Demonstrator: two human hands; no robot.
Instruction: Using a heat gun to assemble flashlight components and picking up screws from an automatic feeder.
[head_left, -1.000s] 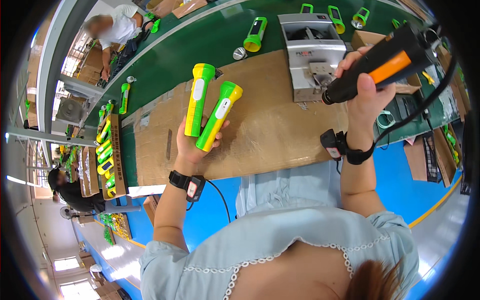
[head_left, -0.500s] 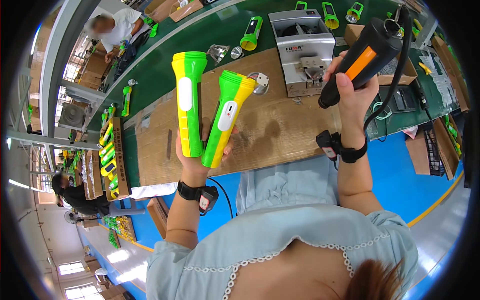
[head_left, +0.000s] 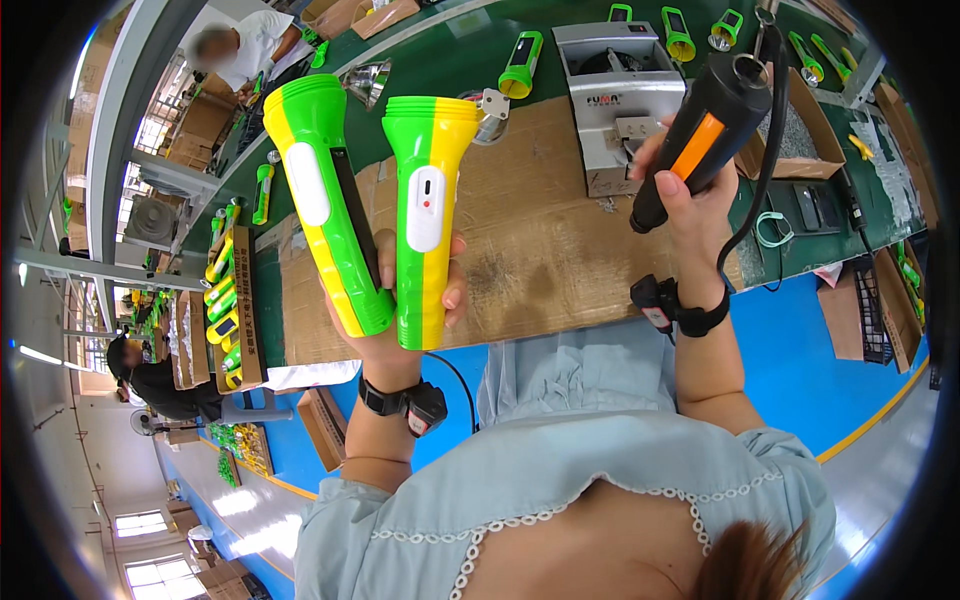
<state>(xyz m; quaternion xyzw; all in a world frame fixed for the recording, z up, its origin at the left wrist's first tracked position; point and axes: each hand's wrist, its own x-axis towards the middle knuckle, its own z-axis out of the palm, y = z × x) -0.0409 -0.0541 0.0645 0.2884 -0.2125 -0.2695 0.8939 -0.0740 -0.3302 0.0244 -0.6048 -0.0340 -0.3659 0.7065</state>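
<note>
head cam | left hand [head_left: 388,350] is clamping its fingers round two green-and-yellow flashlights [head_left: 427,215] over the cardboard sheet [head_left: 560,240], heads fanning apart, silver reflectors [head_left: 368,84] showing beside them | right hand [head_left: 702,205] is curling its fingers tight round a black-and-orange electric screwdriver [head_left: 698,143], nose pointing down-left, grey benchtop machine [head_left: 613,95] sitting just beyond

A yellow line [head_left: 862,434] edges the blue floor [head_left: 790,370].
</note>
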